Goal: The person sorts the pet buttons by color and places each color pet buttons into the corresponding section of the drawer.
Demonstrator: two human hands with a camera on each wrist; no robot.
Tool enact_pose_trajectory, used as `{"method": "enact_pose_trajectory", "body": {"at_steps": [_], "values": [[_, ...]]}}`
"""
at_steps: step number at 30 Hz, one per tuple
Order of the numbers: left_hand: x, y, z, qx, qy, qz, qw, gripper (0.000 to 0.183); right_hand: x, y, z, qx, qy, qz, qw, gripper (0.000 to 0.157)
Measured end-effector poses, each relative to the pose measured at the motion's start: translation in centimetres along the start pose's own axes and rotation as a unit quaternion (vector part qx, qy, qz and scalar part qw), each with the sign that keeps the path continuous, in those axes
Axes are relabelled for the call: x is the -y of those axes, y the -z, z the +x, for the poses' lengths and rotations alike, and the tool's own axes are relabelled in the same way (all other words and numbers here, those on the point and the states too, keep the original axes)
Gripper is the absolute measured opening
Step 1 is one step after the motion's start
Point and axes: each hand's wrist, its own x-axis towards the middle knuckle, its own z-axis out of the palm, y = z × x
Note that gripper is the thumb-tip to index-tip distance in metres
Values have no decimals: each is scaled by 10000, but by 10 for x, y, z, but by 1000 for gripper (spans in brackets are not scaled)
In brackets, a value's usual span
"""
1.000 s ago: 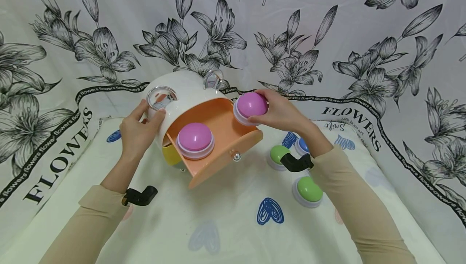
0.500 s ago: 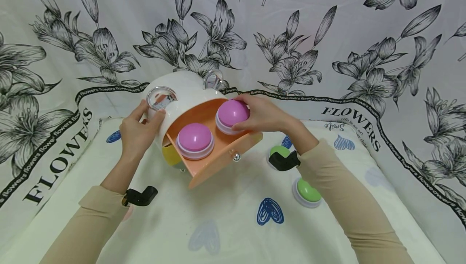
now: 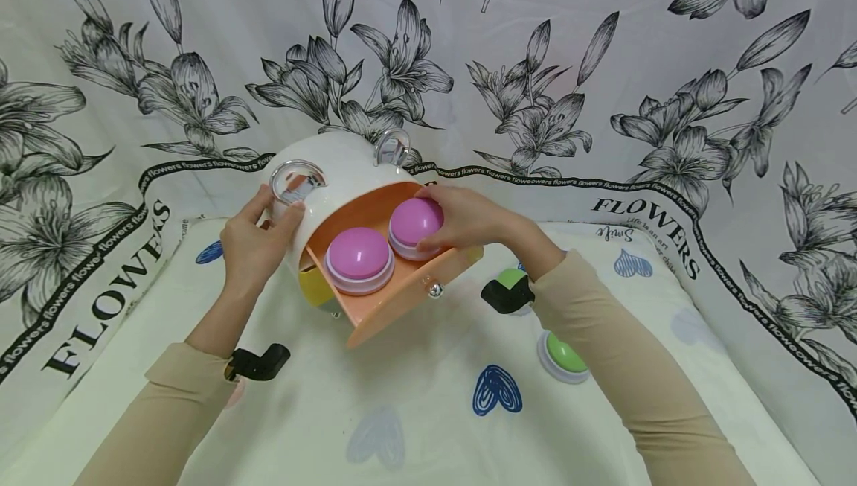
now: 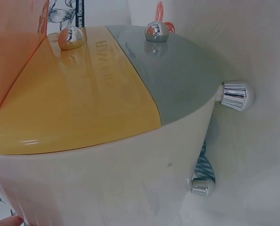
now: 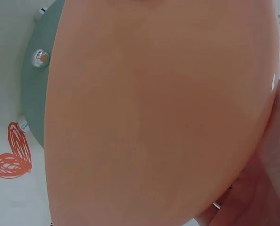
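A white rounded drawer box (image 3: 341, 162) stands tilted, its orange drawer (image 3: 402, 304) pulled out. My left hand (image 3: 257, 244) grips the box's left side, thumb in front, beside a shiny round fitting (image 3: 297, 181). One round jar with a purple domed lid (image 3: 358, 254) sits in the drawer's left part. To its right, my right hand (image 3: 472, 218) holds a second purple-lidded jar (image 3: 413, 222) inside the drawer, behind the drawer front. In the right wrist view the orange drawer front (image 5: 159, 117) hides that jar. Yellow (image 4: 78, 94) and grey-green (image 4: 177, 70) drawer fronts look closed.
Two green-lidded jars, one partly behind the right wrist strap (image 3: 512, 277) and another by the sleeve (image 3: 565, 356), lie on the heart-print sheet (image 3: 428, 411). A floral cloth (image 3: 428, 62) rises behind the box. Silver knobs (image 4: 236, 95) stick out from the box.
My right hand has moved left and down, bringing the second purple-lidded jar from the drawer's right edge into the drawer beside the first. The left hand and box have stayed put.
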Motion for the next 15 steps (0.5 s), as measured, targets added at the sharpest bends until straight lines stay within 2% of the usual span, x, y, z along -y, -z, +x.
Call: {"method": "enact_pose_trajectory", "body": {"at_steps": [15], "values": [[0,0,0,-19,-53,-29,10000,59,1,3,6,540,90,-165,9984,69]]}}
